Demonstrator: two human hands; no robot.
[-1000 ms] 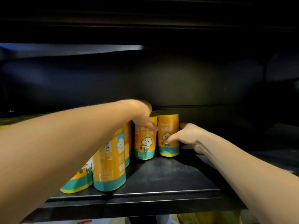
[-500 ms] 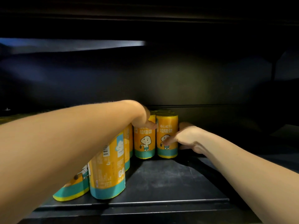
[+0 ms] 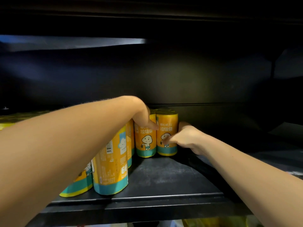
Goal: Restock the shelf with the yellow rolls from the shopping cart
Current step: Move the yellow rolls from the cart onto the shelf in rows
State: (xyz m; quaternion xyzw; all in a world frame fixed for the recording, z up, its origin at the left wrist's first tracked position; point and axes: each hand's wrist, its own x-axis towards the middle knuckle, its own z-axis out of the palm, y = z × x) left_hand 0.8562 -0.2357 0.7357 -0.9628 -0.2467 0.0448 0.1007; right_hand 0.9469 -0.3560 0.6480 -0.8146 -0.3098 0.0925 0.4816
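head view: left hand (image 3: 143,117) and right hand (image 3: 186,136) grip adjacent glossy cylindrical yellow rolls (image 3: 167,119) on matte black shelf (image 3: 164,179).

Shop aisle, black display shelf (image 3: 164,177), identical yellow rolls (image 3: 111,169) (barcode (image 3: 109,146) visible)

Dim: the shelf (image 3: 164,177) is dark, a pale glare streak (image 3: 73,42) upper left. Soft shadows beside the rolls (image 3: 167,133); edges bend, slightly blurred.
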